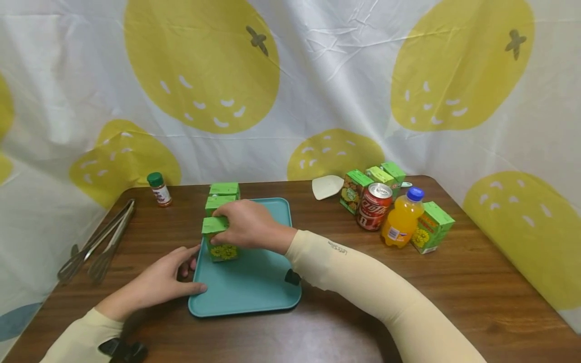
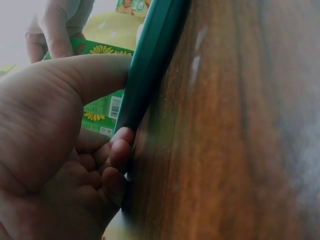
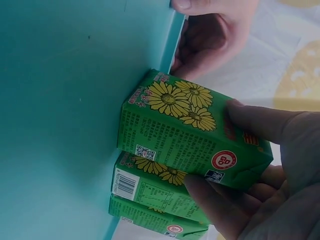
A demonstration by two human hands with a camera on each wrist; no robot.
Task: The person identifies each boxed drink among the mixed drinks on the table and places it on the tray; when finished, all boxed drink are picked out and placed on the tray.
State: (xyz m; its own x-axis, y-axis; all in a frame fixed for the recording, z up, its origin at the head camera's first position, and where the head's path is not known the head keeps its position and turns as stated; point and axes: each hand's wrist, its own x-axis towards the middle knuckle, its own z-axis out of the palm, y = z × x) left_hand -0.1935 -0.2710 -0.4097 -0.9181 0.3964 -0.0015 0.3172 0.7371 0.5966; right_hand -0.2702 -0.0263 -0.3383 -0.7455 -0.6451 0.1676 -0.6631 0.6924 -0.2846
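Note:
My right hand [image 1: 247, 224] pinches a green juice carton [image 1: 222, 252] with yellow flowers between thumb and fingers, near its top. In the right wrist view the upright carton [image 3: 172, 125] has its base at the surface of the teal tray [image 1: 254, 287]. Two more green cartons [image 1: 224, 189] stand in a row behind it along the tray's left side. My left hand [image 1: 163, 277] holds the tray's left edge. In the left wrist view its thumb [image 2: 102, 75] lies on the rim, and the curled fingertips [image 2: 120, 152] touch the tray's outer side.
To the right stand a red soda can [image 1: 374, 206], an orange drink bottle [image 1: 403, 218] and several green cartons [image 1: 433, 227]. A white scoop-like piece [image 1: 328, 186] lies at the back. On the left are metal tongs [image 1: 97, 247] and a green-capped spice jar [image 1: 160, 190]. A patterned curtain [image 1: 290, 91] hangs behind.

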